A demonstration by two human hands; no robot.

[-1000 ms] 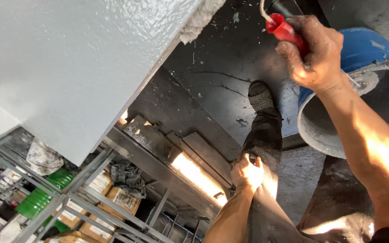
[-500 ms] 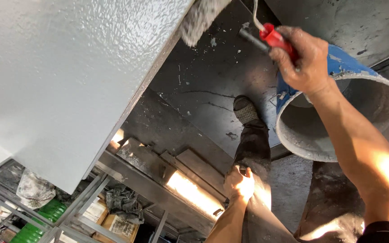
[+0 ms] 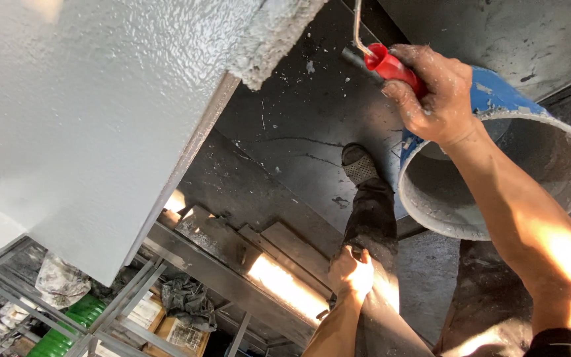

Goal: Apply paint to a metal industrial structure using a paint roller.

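Note:
My right hand [image 3: 439, 96] grips the red handle [image 3: 391, 66] of a paint roller. Its grey, paint-soaked sleeve [image 3: 273, 41] lies against the top edge of a large grey-painted metal panel [image 3: 94, 125] that fills the left of the view. My left hand [image 3: 351, 272] rests on my dark trouser leg [image 3: 375, 218], fingers curled on the knee, holding nothing. My shoe [image 3: 359, 165] stands on the dark, paint-spattered floor [image 3: 299, 119].
A blue bucket [image 3: 497, 178] coated with grey paint inside sits under my right forearm. Steel bars and a frame [image 3: 232, 271] run below the panel. Cardboard boxes [image 3: 180, 330], a green container [image 3: 67, 330] and rags lie at the bottom left.
My right hand has brought the roller down and left onto the panel's edge. The view has shifted, so the bucket shows more fully. My left hand stays on my knee.

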